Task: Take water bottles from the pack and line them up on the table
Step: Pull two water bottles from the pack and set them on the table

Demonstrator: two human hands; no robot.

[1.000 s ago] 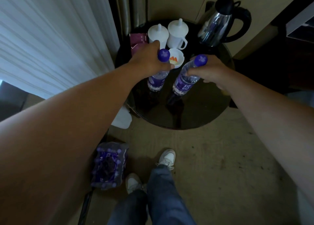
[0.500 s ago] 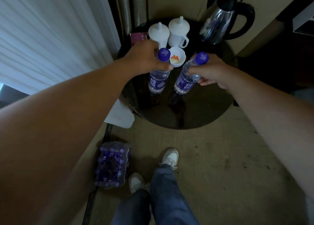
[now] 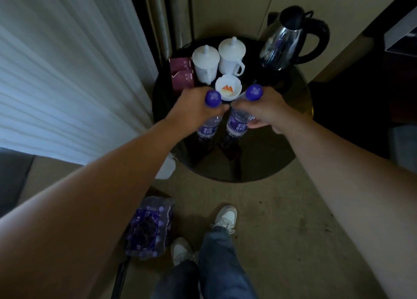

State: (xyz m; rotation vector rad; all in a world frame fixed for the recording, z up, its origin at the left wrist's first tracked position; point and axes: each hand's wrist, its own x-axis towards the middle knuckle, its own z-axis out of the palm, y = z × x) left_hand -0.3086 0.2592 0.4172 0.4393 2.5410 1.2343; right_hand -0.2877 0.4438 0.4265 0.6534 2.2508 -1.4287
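Note:
Two clear water bottles with purple caps and purple labels stand side by side on the round black table. My left hand is closed around the neck of the left bottle. My right hand grips the neck of the right bottle. Both bottles are upright with their bases on the glossy tabletop, close to each other. The plastic-wrapped pack of bottles lies on the floor at the lower left, near my feet.
At the back of the table stand two white lidded mugs, a white ashtray, a maroon card and a steel kettle. A white curtain hangs on the left. My shoes rest on the carpet.
Both bottles have shifted toward the table's middle and closer together. The right bottle has gone from tilted to upright. Both hands keep their grip.

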